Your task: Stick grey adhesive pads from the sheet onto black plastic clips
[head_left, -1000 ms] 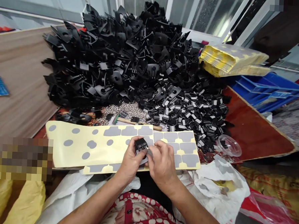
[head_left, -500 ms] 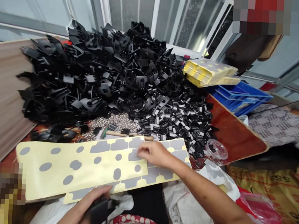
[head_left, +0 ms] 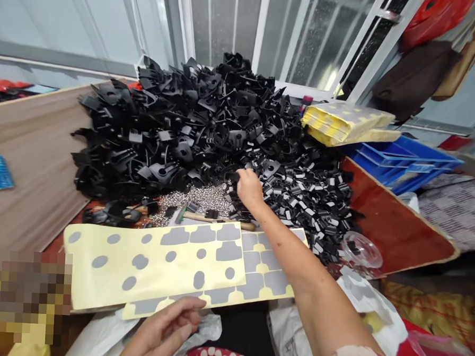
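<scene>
My right hand (head_left: 249, 189) reaches over the sheets to the front of the heap. Its fingers are closed at a black plastic clip piece (head_left: 232, 176). Nearer to me, my left hand (head_left: 170, 323) is empty with its fingers loosely bent and apart, just below the sheet edge. Yellow backing sheets (head_left: 96, 285) with grey stickers and oval spots lie overlapped across the front of the table. Behind them is a large heap of black clip pieces (head_left: 183, 148), with small black-and-grey parts (head_left: 300, 197) to its right and tiny metal parts (head_left: 196, 197) in front.
A wooden-handled hammer (head_left: 203, 217) lies behind the sheets. On the right are a clear plastic bowl (head_left: 361, 249), a blue crate (head_left: 405, 163) and a stack of yellow sheets (head_left: 346, 122). A wooden board (head_left: 35, 151) stands on the left. White bags (head_left: 301, 330) hang at the front.
My right hand has moved from the sticker sheet forward to the heap. The black piece in my left hand is gone from it, and its fingers have loosened. The view has shifted.
</scene>
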`<state>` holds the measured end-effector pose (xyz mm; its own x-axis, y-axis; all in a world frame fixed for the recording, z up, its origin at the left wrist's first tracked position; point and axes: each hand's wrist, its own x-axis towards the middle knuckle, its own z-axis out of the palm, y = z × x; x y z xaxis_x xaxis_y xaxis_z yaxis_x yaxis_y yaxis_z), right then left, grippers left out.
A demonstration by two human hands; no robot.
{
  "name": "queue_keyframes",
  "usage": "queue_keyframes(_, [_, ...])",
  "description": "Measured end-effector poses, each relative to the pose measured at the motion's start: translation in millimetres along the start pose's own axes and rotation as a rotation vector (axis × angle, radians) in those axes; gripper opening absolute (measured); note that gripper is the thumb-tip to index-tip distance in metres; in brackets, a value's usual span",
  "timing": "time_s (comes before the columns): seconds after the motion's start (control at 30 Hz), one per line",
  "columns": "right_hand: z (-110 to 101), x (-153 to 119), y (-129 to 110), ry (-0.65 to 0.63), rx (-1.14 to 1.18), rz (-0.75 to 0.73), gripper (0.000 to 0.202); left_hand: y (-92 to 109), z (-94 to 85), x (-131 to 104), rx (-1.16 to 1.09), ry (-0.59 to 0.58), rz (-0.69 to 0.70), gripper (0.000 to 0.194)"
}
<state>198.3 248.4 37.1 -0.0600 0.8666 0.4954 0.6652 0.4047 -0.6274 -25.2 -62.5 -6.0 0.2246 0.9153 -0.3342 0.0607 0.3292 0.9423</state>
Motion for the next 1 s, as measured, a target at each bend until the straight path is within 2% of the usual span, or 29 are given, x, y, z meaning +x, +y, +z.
queue_keyframes(0.1, [-30.2, -5.6, 15.3, 0.144, 0.077, 0.114, 0.037, 5.9, 15.5, 16.9, -0.129, -0.057, -0.007, 0.046])
queue_keyframes(0.17, [-40.8, -28.8, 14.3, 0.170, 0.136, 0.179, 0.037, 17.2, 26.7, 33.9, -0.203, -0.020, -0.013, 0.052])
queue_keyframes(0.23, [-40.5, -67.3, 3.9, 0.091, 0.285, 0.248, 0.035, 32.8, 38.4, 55.4, -0.268, 0.090, 0.010, 0.069])
queue_keyframes(0.27, [-38.0, -89.8, -3.5, -0.001, 0.436, 0.296, 0.034, 40.9, 44.0, 67.3, -0.303, 0.143, 0.044, 0.079])
queue_keyframes(0.33, [-34.2, -133.7, -18.1, -0.193, 0.677, 0.359, 0.033, 54.8, 53.4, 91.8, -0.363, 0.158, 0.130, 0.094])
queue_keyframes(0.37, [-34.9, -152.3, -23.4, -0.259, 0.720, 0.367, 0.031, 60.1, 56.3, 103.7, -0.366, 0.148, 0.168, 0.091])
queue_keyframes(0.43, [-43.1, -178.9, -27.0, -0.267, 0.615, 0.329, 0.027, 67.6, 57.1, 125.8, -0.338, 0.133, 0.184, 0.079])
queue_keyframes(0.57, [-67.0, -199.3, -13.3, -0.030, 0.070, 0.096, 0.027, 78.9, 40.3, 160.4, -0.216, 0.202, 0.161, 0.049])
queue_keyframes(0.67, [-65.2, -207.6, -7.5, -0.105, -0.101, -0.098, 0.019, 85.1, 29.0, 176.6, -0.162, 0.152, 0.158, 0.031])
queue_keyframes(0.73, [-53.7, -212.9, -9.5, -0.171, -0.159, -0.174, 0.014, 84.7, 29.6, 183.3, -0.152, 0.076, 0.139, 0.032])
queue_keyframes(0.8, [-40.5, -215.9, -12.7, -0.186, -0.216, -0.187, 0.011, 79.8, 35.3, 188.3, -0.167, 0.019, 0.135, 0.047])
queue_keyframes(0.9, [-29.8, -214.4, -16.3, -0.190, -0.232, -0.124, 0.013, 68.2, 45.3, 194.7, -0.217, -0.018, 0.154, 0.069])
queue_keyframes(1.0, [-39.8, -212.4, -28.4, -0.228, -0.119, 0.018, 0.019, 59.3, 48.6, 199.0, -0.236, -0.002, 0.169, 0.063])
